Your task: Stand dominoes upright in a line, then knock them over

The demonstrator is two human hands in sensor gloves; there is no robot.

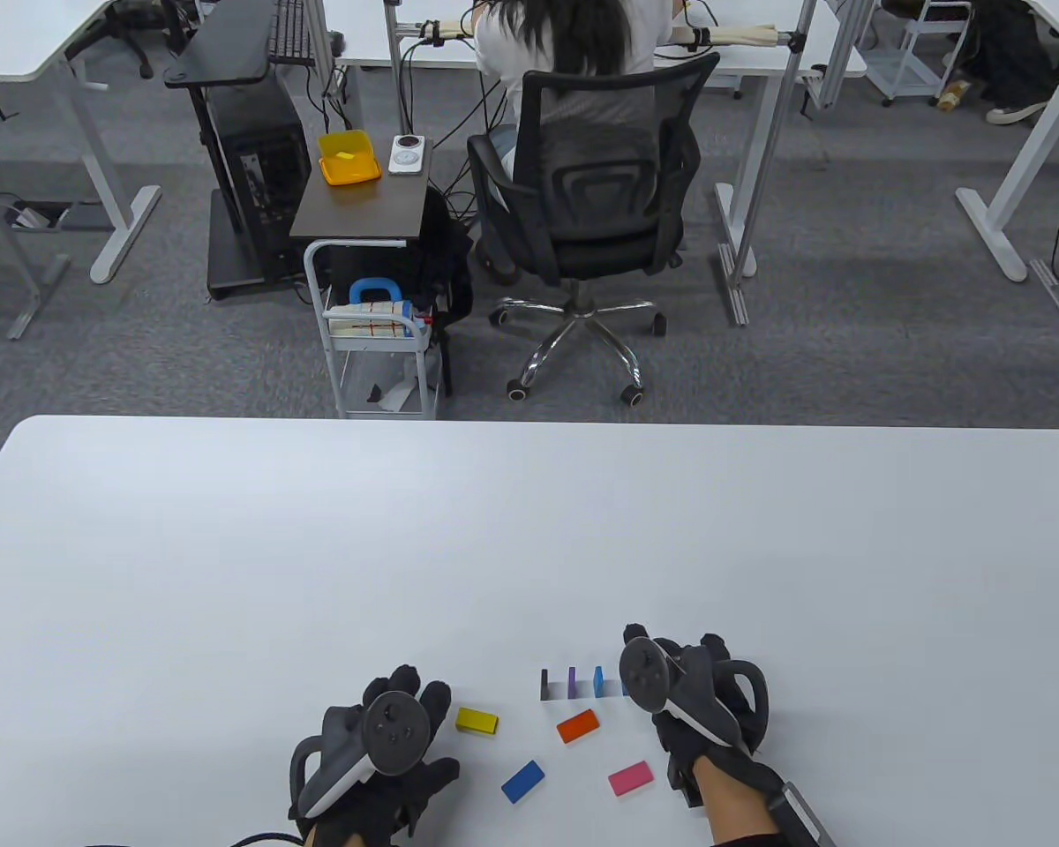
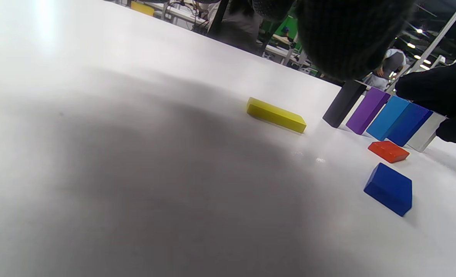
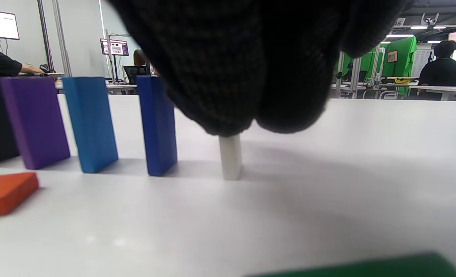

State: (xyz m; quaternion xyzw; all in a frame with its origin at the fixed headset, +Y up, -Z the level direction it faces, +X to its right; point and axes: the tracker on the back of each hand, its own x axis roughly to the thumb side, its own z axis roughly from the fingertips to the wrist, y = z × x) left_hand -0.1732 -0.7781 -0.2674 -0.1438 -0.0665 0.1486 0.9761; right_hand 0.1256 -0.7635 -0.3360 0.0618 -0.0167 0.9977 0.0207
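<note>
Three dominoes stand upright in a row: black (image 1: 544, 684), purple (image 1: 572, 681) and light blue (image 1: 598, 679). A dark blue one (image 3: 158, 127) stands after them. My right hand (image 1: 649, 684) pinches the top of a white domino (image 3: 230, 157), upright on the table at the row's right end. Four dominoes lie flat in front of the row: yellow (image 1: 476, 721), orange (image 1: 578, 725), blue (image 1: 522, 781) and pink (image 1: 630, 778). My left hand (image 1: 410, 693) rests on the table just left of the yellow one and holds nothing.
The white table's (image 1: 529, 529) far edge is well beyond the row. A green piece (image 3: 366, 265) shows at the bottom edge of the right wrist view. A person on an office chair (image 1: 596, 203) and a small cart (image 1: 379, 353) are beyond the table.
</note>
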